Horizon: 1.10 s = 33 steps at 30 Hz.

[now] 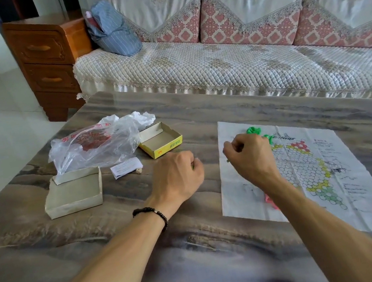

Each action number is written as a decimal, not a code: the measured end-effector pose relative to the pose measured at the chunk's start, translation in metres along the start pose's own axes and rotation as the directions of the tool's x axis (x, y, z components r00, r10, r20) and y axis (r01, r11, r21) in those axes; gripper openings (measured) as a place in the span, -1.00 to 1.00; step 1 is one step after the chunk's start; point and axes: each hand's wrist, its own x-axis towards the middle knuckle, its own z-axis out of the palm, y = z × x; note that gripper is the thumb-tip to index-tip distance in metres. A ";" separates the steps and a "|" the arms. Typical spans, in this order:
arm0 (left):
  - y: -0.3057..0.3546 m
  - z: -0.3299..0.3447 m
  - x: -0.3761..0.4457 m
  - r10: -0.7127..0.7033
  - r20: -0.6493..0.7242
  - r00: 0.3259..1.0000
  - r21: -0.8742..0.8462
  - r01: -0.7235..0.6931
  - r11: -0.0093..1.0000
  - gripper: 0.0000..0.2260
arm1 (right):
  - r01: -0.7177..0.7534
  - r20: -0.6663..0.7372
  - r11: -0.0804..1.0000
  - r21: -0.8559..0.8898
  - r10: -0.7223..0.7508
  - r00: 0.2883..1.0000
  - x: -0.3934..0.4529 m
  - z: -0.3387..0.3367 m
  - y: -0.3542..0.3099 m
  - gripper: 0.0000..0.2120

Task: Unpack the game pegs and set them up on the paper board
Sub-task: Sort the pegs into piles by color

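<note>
Unpacking looks largely finished, judging from the head view: the yellow cardboard box tray [160, 140] sits open toward the far left part of the grey marbled table [199, 250], its grey cardboard lid [73, 191] lies upturned nearer the left edge, and the crumpled clear plastic bag [95, 144] lies between and behind them. A small white paper slip [126, 167] lies just beside the lid, with a tiny pale object touching its near side; too small to identify.

The white paper board with printed hexagon grid [309, 168] lies flat on the right half of the table. Bright green plastic pegs [252, 130] cluster at its far corner; a few pink pegs [270, 200] show at its near-left edge, partly hidden by my right forearm. I judge setup is partial: most coloured zones of the grid carry no pegs that I can see.

My left hand [178, 174] is curled into a fist over bare table just left of the board; a green fleck shows at the fingers, so it probably holds pegs, contents unconfirmed. My right hand [248, 154] hovers over the board's far-left area, fingers pinched narrow; a peg between them is probable but not visible.

Room: open table lies toward the near edge and between box and board. The board's near-right corner reaches close to the table's near edge, so sliding the paper is a risk.
</note>
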 end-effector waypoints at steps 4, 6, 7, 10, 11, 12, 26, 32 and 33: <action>0.060 0.031 0.025 0.071 0.045 0.996 -0.037 -0.069 0.997 -0.61 | -0.116 -0.079 0.992 -0.046 0.112 0.991 0.006 -0.057 0.053 -0.64; 0.092 0.050 0.035 0.109 0.086 0.990 -0.079 -0.102 0.992 -0.62 | -0.185 -0.106 0.980 -0.071 0.177 0.978 0.003 -0.082 0.087 -0.62; 0.109 0.061 0.039 0.127 0.110 0.986 -0.103 -0.116 0.988 -0.63 | -0.221 -0.124 0.972 -0.082 0.210 0.970 0.002 -0.094 0.105 -0.62; 0.157 0.094 0.052 0.183 0.176 0.967 -0.170 -0.153 0.973 -0.66 | -0.315 -0.170 0.942 -0.114 0.294 0.941 -0.002 -0.123 0.154 -0.61; 0.171 0.106 0.056 0.205 0.193 0.960 -0.187 -0.169 0.968 -0.67 | -0.332 -0.173 0.936 -0.120 0.310 0.935 -0.002 -0.131 0.168 -0.61; 0.185 0.118 0.059 0.228 0.208 0.951 -0.199 -0.187 0.962 -0.68 | -0.347 -0.179 0.929 -0.127 0.323 0.929 -0.002 -0.137 0.180 -0.62; 0.272 0.230 0.072 -0.036 0.298 0.954 -0.402 0.160 0.902 -0.68 | -0.519 -0.008 0.854 -0.037 0.519 0.855 0.023 -0.141 0.273 -0.64; 0.282 0.233 0.077 -0.184 0.367 0.912 -0.593 0.381 0.709 -0.66 | -0.470 0.097 0.877 0.099 0.462 0.882 0.015 -0.154 0.269 -0.64; 0.281 0.232 0.077 -0.168 0.384 0.908 -0.594 0.382 0.708 -0.68 | -0.470 0.108 0.876 0.111 0.460 0.881 0.015 -0.158 0.269 -0.65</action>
